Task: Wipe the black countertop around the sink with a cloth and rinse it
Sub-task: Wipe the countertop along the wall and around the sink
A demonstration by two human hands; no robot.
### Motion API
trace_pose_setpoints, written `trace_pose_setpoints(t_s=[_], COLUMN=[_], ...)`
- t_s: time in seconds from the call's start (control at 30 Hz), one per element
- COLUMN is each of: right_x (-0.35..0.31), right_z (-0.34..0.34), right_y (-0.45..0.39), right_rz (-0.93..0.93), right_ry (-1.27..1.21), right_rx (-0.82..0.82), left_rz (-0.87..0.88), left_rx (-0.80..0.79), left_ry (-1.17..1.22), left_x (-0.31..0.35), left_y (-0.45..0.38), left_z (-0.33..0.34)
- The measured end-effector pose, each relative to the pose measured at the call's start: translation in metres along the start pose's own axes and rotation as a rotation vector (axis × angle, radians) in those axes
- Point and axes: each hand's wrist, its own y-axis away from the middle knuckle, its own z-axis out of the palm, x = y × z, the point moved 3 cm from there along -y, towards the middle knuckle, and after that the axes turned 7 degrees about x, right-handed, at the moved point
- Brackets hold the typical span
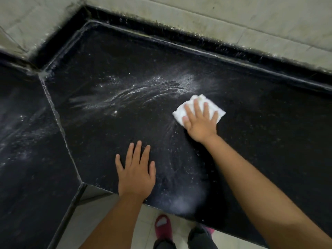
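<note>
The black countertop (111, 133) fills most of the view and carries white soapy streaks and droplets (143, 90) across its middle. A folded white cloth (188, 102) lies right of centre. My right hand (200, 123) presses flat on the cloth with fingers spread, covering its lower half. My left hand (136, 171) rests palm down on the bare counter near the front edge, holding nothing. No sink is in view.
A raised black lip (197, 49) and grimy tiled wall (251, 24) border the counter at the back. A seam (57, 119) joins a second slab on the left. Below the front edge are floor tiles and my feet in red slippers (163, 229).
</note>
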Motion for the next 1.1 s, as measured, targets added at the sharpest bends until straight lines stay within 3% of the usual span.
trace_pose_setpoints(t_s=[0.13,0.3,0.47,0.5,0.57,0.63,0.77,0.9,1.03,1.1], right_x=[-0.011,0.062,0.127,0.13,0.124,0.099,0.014,-0.047,-0.04,-0.02], right_z=[0.037,0.064,0.035,0.026,0.012,0.002,0.0,0.016,0.043,0.06], right_y=[0.09,0.198,0.186,0.168,0.127,0.085,0.033,0.057,0.122,0.154], right_rz=[-0.409,-0.504,-0.071,0.036,0.297,0.373,0.083,-0.173,-0.313,-0.309], right_ry=[0.119,0.166,0.113,0.109,-0.017,-0.076,-0.073,-0.033,0.005,0.028], right_rx=[0.107,0.095,0.084,0.137,0.081,0.026,-0.015,-0.071,0.129,0.137], left_rz=[-0.001,-0.053,-0.06,-0.062,-0.067,-0.068,-0.064,-0.075,-0.075,-0.076], left_rx=[-0.033,-0.048,-0.055,-0.052,-0.059,-0.07,-0.076,-0.111,-0.095,-0.114], left_ry=[0.024,0.141,0.142,0.139,0.139,0.129,0.111,0.113,0.128,0.121], left_x=[0.001,0.001,0.001,0.001,0.001,0.001,0.002,0.001,0.002,0.002], left_y=[0.0,0.003,0.003,0.003,0.003,0.003,0.002,0.003,0.004,0.004], left_z=[-0.001,-0.001,-0.002,-0.002,-0.002,-0.001,-0.002,-0.002,-0.005,-0.006])
